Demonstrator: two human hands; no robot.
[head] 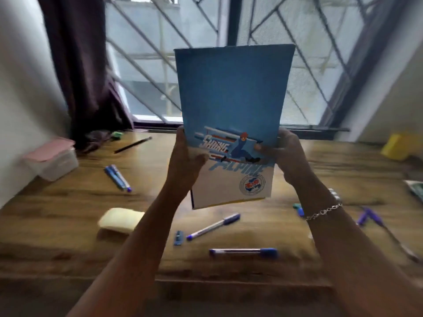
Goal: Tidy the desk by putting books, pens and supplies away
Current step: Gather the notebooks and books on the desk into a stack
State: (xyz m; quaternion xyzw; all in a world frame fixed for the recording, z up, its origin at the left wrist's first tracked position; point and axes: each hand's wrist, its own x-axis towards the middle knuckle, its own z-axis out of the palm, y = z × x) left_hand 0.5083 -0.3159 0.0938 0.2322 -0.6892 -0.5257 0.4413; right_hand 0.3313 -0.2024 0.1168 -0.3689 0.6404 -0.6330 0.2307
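A blue notebook (pixel 233 94) with a skier picture is held upright above the wooden desk (pixel 68 202), in front of the window. My left hand (pixel 185 161) grips its left edge, thumb on the cover. My right hand (pixel 286 154) grips its right edge, with a chain bracelet on the wrist. Loose on the desk lie blue pens (pixel 212 226), (pixel 243 252), a pair of pens (pixel 117 178) at the left, a black pencil (pixel 132 145) and more pens (pixel 370 217) at the right.
A clear plastic box with a pink lid (pixel 51 160) stands at the left by the wall. A pale yellow sticky-note pad (pixel 120 220), a small blue sharpener (pixel 178 237) and a yellow block (pixel 399 146) lie on the desk. A dark curtain (pixel 84 76) hangs at the back left.
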